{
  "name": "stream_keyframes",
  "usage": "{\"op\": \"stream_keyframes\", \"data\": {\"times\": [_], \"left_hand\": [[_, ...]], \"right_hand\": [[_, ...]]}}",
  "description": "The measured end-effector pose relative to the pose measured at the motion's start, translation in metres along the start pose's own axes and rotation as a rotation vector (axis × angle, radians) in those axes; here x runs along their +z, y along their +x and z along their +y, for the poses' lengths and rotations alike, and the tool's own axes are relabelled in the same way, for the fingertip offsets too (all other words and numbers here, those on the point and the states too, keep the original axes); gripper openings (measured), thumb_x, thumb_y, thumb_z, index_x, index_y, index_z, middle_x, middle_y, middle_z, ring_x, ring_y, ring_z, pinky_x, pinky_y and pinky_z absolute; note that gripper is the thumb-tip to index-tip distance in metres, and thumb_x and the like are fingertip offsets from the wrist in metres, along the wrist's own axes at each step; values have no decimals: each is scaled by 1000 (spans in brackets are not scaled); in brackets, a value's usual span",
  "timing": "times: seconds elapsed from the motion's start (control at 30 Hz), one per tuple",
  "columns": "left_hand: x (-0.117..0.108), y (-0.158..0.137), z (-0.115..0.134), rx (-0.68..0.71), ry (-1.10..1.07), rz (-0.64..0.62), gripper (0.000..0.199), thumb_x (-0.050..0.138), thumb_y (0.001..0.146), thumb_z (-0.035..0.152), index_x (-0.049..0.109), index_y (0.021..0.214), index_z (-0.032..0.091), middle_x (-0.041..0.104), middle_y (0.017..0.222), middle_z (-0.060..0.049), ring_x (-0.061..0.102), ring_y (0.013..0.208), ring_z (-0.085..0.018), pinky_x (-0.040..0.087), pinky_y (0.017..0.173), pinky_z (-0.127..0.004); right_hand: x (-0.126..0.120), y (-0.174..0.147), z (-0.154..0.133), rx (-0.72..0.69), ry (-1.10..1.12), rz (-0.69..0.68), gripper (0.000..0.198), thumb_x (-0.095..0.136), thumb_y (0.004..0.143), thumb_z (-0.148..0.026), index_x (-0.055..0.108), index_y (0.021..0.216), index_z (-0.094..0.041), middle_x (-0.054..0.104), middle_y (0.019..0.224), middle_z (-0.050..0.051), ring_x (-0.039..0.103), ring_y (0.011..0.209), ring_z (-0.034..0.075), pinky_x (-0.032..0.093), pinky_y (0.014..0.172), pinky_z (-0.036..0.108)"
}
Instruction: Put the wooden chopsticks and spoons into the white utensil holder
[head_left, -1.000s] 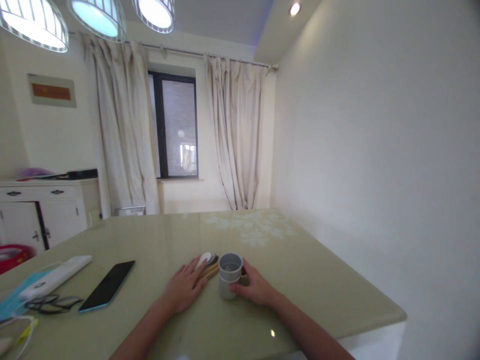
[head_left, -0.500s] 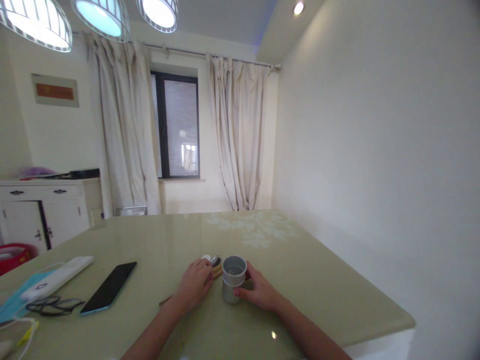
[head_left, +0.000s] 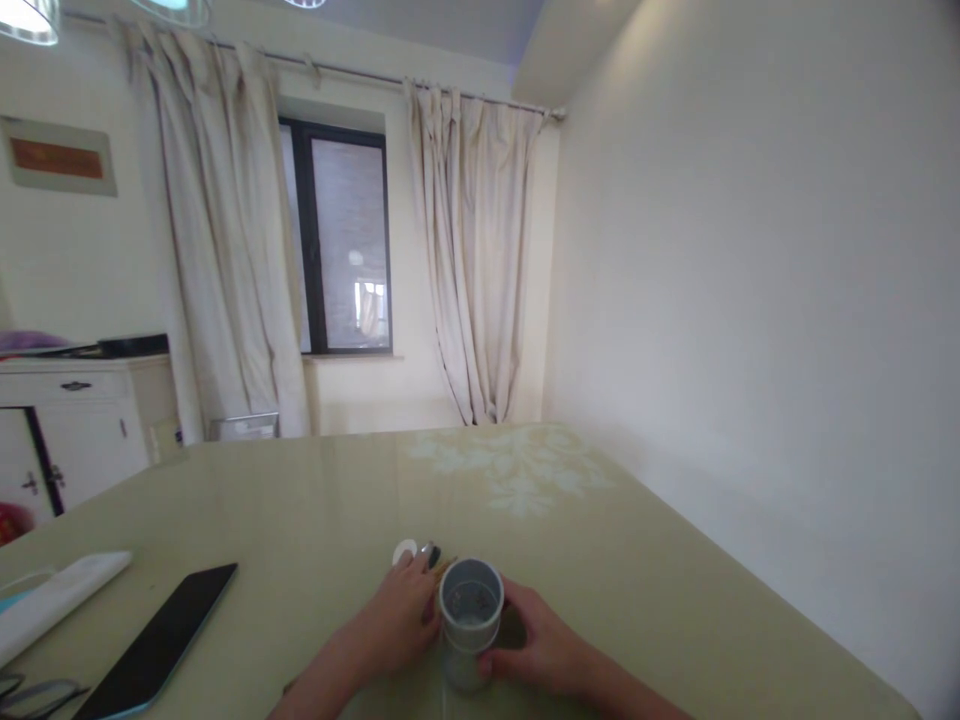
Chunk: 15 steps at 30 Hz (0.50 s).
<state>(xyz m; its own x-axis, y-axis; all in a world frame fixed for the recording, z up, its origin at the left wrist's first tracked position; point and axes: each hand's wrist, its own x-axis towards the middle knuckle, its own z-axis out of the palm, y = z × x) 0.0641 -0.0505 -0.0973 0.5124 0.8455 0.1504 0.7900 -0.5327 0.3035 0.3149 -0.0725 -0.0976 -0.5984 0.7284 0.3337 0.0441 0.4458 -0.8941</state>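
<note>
A grey cylindrical container (head_left: 472, 605) stands upright near the front middle of the table, its round mouth facing up. Small specks show inside, too blurred to name. My right hand (head_left: 544, 640) is closed around its right side, thumb low in front and fingers behind. On the left, my left hand (head_left: 405, 610) is bent low over a few small items, palm down, fingers close together; what lies under the fingertips is hidden. Beyond those fingertips are a white round piece (head_left: 404, 550), a small shiny dark-ended item (head_left: 430, 553) and thin tan sticks (head_left: 444, 571).
A black-screened phone (head_left: 161, 640) lies to the left, beside a long white device (head_left: 64, 605) and folded glasses (head_left: 45, 695). The glossy table (head_left: 645, 590) runs along a white wall on the right. Curtains (head_left: 487, 260) and a window stand behind.
The view has tilted down and turned slightly right, so things at the left slide toward the frame's edge. My right hand keeps hold of the container; my left hand stays by the small items.
</note>
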Motion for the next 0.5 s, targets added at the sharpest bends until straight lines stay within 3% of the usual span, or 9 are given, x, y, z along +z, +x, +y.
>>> {"op": "stream_keyframes", "data": {"times": [0.07, 0.13, 0.23, 0.33, 0.4, 0.5], "left_hand": [[7, -1, 0, -33, -18, 23, 29, 58, 91, 31, 71, 117, 30, 68, 132, -11, 53, 133, -34, 30, 122, -53], [9, -3, 0, -112, -46, 46, 25, 54, 93, 34, 70, 112, 27, 68, 132, -14, 55, 130, -35, 36, 116, -51], [0, -9, -1, -240, -179, 99, 28, 45, 100, 44, 63, 97, 24, 73, 108, -13, 65, 104, -30, 49, 94, -43], [-17, -16, -2, -265, -418, 204, 41, 36, 105, 58, 57, 94, 25, 70, 87, -5, 64, 82, -23, 48, 77, -34], [-29, -18, -1, -249, -540, 278, 45, 35, 105, 64, 57, 96, 25, 67, 81, -1, 62, 77, -21, 46, 72, -31], [-46, -13, 9, -193, -603, 362, 43, 41, 104, 64, 59, 98, 25, 61, 76, 1, 58, 74, -19, 43, 69, -29]], "right_hand": [[1, 0, -4, 13, 29, 0, 77, 93, 73, -52, 67, 141, -26, 71, 138, 11, 63, 130, 39, 42, 118, 54], [-1, -1, -9, 23, 47, -24, 79, 93, 72, -53, 67, 142, -26, 71, 138, 11, 62, 131, 39, 43, 117, 54], [-17, -1, -16, 81, 12, -152, 90, 97, 64, -55, 66, 144, -26, 71, 138, 11, 60, 134, 41, 40, 120, 55], [-43, 2, -21, 174, -25, -252, 97, 98, 59, -61, 65, 145, -28, 70, 139, 12, 62, 132, 42, 43, 116, 57], [-57, 9, -24, 183, 0, -193, 80, 83, 78, -69, 66, 144, -28, 70, 138, 13, 64, 130, 38, 47, 112, 56], [-62, 33, -38, 131, -30, 40, 57, 57, 99, -69, 74, 131, -25, 76, 120, 12, 70, 113, 30, 53, 102, 50]]}}
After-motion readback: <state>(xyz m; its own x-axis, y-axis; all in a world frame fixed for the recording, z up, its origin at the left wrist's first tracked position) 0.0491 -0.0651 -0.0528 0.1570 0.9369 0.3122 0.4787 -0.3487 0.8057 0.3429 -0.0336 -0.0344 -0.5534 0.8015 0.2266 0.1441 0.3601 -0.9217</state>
